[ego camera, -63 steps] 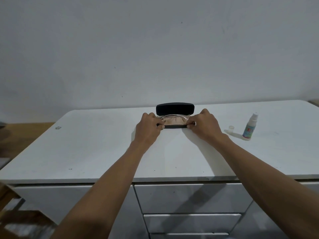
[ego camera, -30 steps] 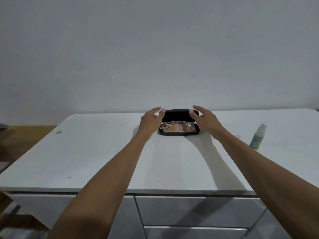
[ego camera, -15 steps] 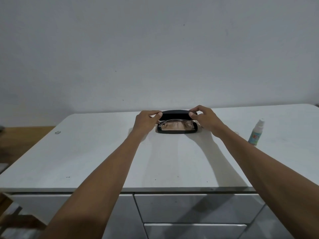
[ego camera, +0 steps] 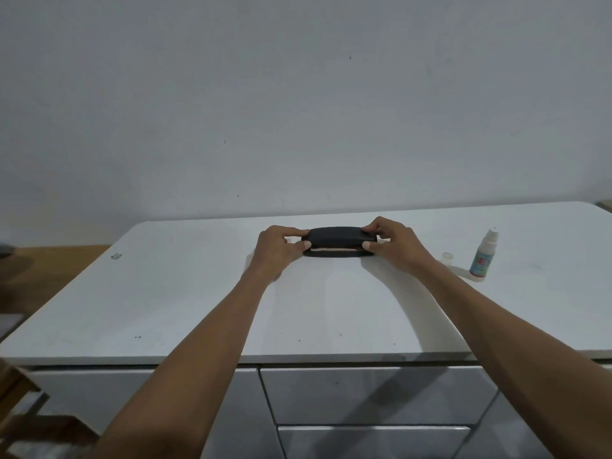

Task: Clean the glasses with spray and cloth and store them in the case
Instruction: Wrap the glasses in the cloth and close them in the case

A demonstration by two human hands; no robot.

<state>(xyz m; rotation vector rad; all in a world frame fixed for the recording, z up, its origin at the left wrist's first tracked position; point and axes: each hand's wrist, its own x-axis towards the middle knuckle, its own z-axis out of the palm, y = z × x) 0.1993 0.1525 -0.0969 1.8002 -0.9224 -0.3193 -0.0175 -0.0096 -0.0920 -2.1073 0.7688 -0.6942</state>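
A black glasses case (ego camera: 336, 239) lies on the white cabinet top (ego camera: 185, 293) near the back wall. Its lid is tipped down almost shut, leaving a thin gap where a strip of beige cloth shows. The glasses inside are hidden. My left hand (ego camera: 277, 250) pinches the case's left end, thumb low and fingers on the lid. My right hand (ego camera: 394, 244) holds the right end the same way. A small white spray bottle (ego camera: 483, 257) with a teal label stands to the right, its clear cap (ego camera: 447, 256) beside it.
The cabinet top ends at a front edge (ego camera: 298, 358) with grey drawers (ego camera: 374, 395) below. A small grey scrap (ego camera: 116, 256) lies at the far left. Wooden floor (ego camera: 43, 273) and a wooden piece show at the left.
Both hands left the case's lower front, reached up to the open lid and took hold of it. The lid has swung down from upright to nearly shut, covering the glasses and cloth.
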